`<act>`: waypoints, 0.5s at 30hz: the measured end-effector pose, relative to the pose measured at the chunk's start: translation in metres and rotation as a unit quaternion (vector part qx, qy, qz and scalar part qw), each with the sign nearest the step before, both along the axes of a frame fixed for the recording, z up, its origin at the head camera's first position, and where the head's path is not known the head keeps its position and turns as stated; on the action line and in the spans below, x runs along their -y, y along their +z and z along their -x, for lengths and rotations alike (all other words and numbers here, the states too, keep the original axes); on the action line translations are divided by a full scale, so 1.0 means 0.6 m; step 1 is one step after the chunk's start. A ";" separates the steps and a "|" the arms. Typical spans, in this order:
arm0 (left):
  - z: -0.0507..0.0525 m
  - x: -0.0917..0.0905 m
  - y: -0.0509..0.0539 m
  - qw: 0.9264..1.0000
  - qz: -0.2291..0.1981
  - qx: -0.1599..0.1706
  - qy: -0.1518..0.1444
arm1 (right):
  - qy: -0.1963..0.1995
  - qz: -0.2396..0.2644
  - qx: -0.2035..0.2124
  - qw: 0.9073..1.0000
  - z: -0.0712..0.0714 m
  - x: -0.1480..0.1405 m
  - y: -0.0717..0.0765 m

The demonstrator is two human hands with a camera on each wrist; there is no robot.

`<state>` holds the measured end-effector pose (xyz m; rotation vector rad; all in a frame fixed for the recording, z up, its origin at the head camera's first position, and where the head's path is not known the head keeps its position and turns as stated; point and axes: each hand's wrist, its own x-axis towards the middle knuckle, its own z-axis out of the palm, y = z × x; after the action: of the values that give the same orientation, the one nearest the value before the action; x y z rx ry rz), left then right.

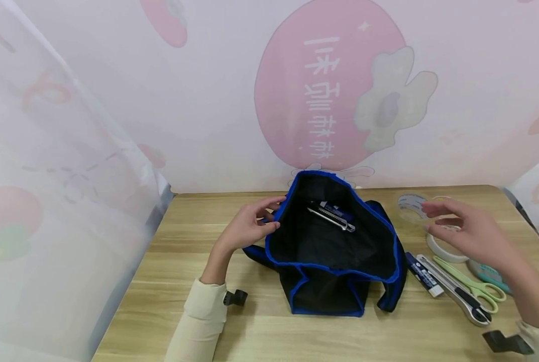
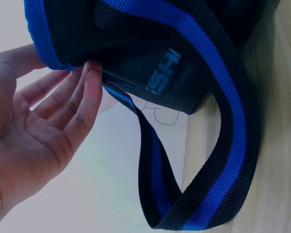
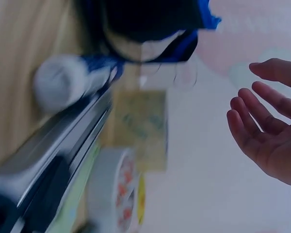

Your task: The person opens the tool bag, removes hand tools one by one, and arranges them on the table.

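A black cloth bag (image 1: 323, 291) with blue edging stands with its mouth wide, facing the head camera. My left hand (image 1: 246, 226) holds its left rim, with several fingers (image 2: 87, 87) against the outside in the left wrist view; part of the hand is hidden behind the rim. Inside the bag lie a small silver utility knife (image 1: 332, 219) and a dark blue item (image 1: 337, 211). My right hand (image 1: 470, 231), its fingers loosely bent and nothing in them, hovers above the tape rolls. In the right wrist view this hand (image 3: 271, 116) touches nothing.
Right of the bag lie a blue-and-white glue stick (image 1: 425, 275), a large utility knife (image 1: 454, 289), green scissors (image 1: 474, 286) and a teal-and-grey item (image 1: 490, 275). Behind them are a white tape roll (image 1: 445, 251) and a clear tape roll (image 1: 411, 205). Strap loops (image 2: 233, 121) stick out from the bag.
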<state>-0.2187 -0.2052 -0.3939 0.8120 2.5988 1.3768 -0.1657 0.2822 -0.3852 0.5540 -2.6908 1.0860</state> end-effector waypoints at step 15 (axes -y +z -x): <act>-0.001 0.001 0.004 1.000 -0.001 0.001 0.001 | 0.088 0.011 -0.025 0.996 0.037 0.152 0.042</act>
<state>-0.2178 -0.2056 -0.3917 0.8092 2.5968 1.3812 -0.1881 0.1911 -0.3598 0.8155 -2.6238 1.1249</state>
